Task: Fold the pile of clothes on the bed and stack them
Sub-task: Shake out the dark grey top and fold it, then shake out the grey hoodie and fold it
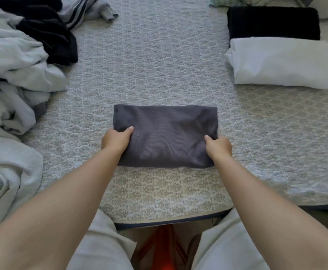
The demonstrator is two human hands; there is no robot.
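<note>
**Operator:** Report the position of the current item.

**Inspector:** The grey garment (166, 136) lies flat as a compact rectangle on the bed (149, 61), centre, near its front edge. The left hand (117, 140) pinches its left side, thumb on top, fingers tucked beneath. The right hand (218, 147) pinches the right side in the same way. Both hands are closed on the fabric; nothing else is held.

**Operator:** Status of completed work?

**Inspector:** Two folded items sit at the right of the bed: a white folded item (283, 64) and, touching it on the far side, a black folded item (274, 23). They lie side by side, not stacked.

**Operator:** Remaining work?

**Inspector:** A pile of unfolded clothes (17, 75) occupies the left side, pale fabrics with a dark garment (50, 36) on top. More loose cloth lies along the far edge. Assessment: the grey garment appears fully folded and ready for transfer to the folded group. Most of the task remains, including final stacking.
</note>
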